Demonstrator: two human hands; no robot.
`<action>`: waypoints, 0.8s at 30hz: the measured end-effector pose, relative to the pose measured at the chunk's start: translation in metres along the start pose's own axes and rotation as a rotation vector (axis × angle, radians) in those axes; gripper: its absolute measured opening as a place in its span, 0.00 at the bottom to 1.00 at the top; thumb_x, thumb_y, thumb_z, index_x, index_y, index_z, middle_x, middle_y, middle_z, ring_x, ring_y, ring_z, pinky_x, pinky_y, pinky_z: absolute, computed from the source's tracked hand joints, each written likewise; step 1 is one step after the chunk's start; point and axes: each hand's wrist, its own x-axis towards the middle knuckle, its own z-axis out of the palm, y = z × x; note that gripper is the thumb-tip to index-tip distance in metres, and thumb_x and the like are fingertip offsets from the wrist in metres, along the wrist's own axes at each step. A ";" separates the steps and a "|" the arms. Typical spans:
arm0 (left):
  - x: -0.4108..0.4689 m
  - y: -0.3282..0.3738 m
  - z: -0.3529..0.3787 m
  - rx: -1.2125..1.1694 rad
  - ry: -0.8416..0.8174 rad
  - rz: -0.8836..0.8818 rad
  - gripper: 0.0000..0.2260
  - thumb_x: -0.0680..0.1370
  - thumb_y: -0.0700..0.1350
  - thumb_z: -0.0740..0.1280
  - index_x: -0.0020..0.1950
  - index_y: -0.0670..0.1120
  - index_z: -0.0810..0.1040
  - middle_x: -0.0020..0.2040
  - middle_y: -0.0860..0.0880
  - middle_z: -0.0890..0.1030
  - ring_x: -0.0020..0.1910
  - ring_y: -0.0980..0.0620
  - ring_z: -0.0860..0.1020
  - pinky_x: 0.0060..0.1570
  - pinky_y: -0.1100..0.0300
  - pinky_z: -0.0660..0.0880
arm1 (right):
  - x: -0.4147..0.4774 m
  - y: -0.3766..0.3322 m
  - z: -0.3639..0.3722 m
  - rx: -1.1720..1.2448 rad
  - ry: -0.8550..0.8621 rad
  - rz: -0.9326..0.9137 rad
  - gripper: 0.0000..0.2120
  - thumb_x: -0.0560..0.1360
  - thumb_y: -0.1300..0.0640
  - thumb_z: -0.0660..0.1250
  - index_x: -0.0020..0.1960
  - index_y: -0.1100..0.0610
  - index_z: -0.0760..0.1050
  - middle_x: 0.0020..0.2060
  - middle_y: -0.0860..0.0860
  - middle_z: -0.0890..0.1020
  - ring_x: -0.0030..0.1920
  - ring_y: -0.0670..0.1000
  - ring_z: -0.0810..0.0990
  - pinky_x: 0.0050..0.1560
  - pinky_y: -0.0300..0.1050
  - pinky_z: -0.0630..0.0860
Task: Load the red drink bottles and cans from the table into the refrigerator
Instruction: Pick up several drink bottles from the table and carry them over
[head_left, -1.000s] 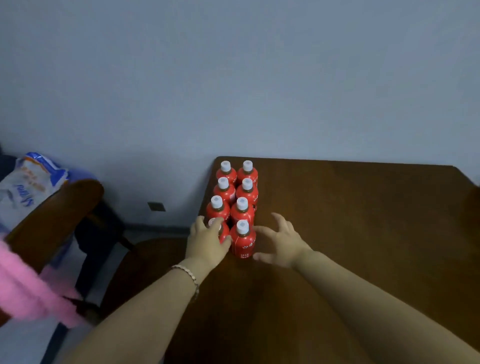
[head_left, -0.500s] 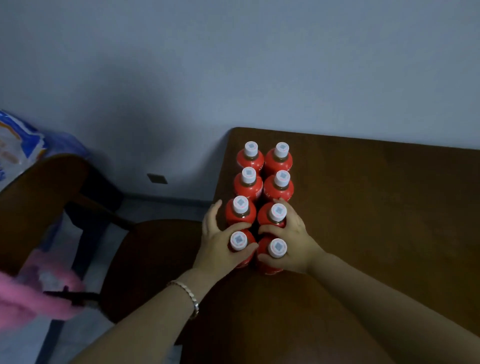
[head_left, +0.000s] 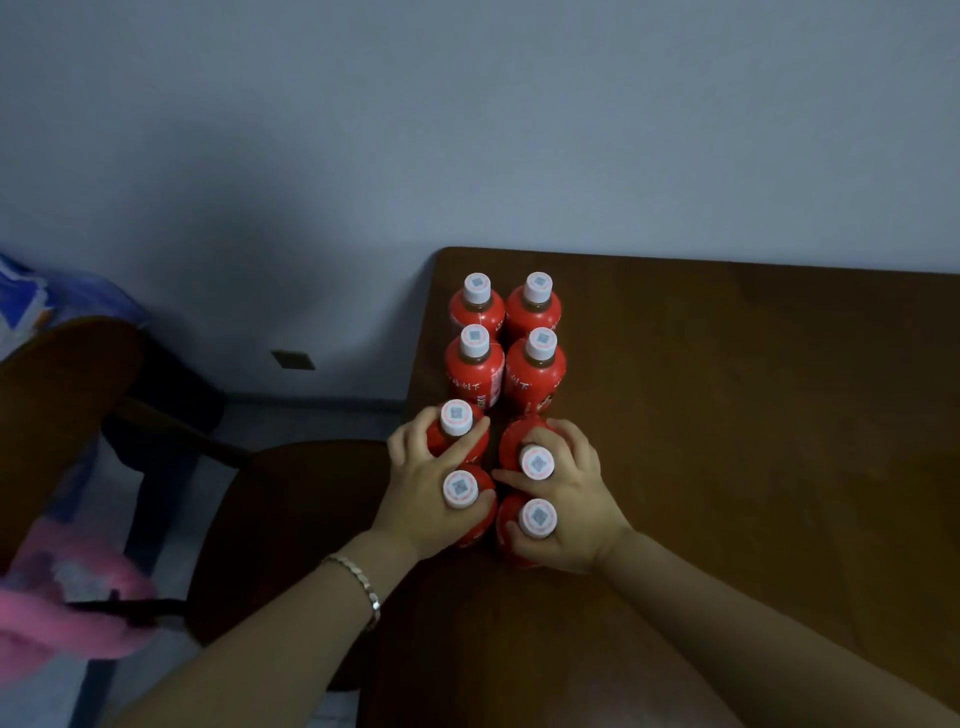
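Observation:
Several red drink bottles with white caps stand in two rows at the left end of the dark wooden table (head_left: 727, 415). The far four bottles (head_left: 475, 364) stand untouched near the wall. My left hand (head_left: 421, 488) grips the two nearest bottles of the left row (head_left: 460, 488), their necks between my fingers. My right hand (head_left: 566, 509) grips the two nearest bottles of the right row (head_left: 537, 462) the same way. No cans and no refrigerator are in view.
A dark wooden chair (head_left: 291, 519) stands just left of the table's edge. Another chair back (head_left: 57, 415) with a blue and white bag is further left. Pink cloth (head_left: 62, 613) lies at the lower left. A plain wall (head_left: 467, 130) runs behind the table.
Both hands have gone from reaching around the nearest bottles to closing on two bottles each. The view has come closer and tilted down over the bottles.

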 end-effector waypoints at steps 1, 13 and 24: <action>-0.001 -0.001 0.000 0.018 -0.014 -0.021 0.32 0.66 0.59 0.63 0.70 0.62 0.64 0.72 0.50 0.52 0.67 0.48 0.51 0.67 0.50 0.56 | 0.000 -0.003 0.002 0.007 0.012 0.010 0.25 0.65 0.41 0.59 0.56 0.51 0.80 0.61 0.58 0.73 0.66 0.70 0.64 0.63 0.66 0.60; -0.001 0.006 0.007 -0.160 -0.030 -0.011 0.32 0.70 0.45 0.71 0.72 0.56 0.64 0.74 0.51 0.49 0.74 0.49 0.47 0.70 0.51 0.57 | -0.014 -0.010 0.008 -0.037 -0.035 0.153 0.27 0.66 0.40 0.56 0.57 0.50 0.80 0.62 0.57 0.72 0.69 0.67 0.61 0.69 0.66 0.53; -0.046 0.041 0.033 -0.198 -0.112 0.086 0.31 0.69 0.46 0.67 0.72 0.57 0.65 0.64 0.63 0.48 0.71 0.58 0.48 0.67 0.62 0.54 | -0.069 -0.005 -0.014 0.016 0.031 0.267 0.30 0.66 0.39 0.54 0.59 0.52 0.80 0.62 0.56 0.70 0.68 0.60 0.61 0.71 0.58 0.55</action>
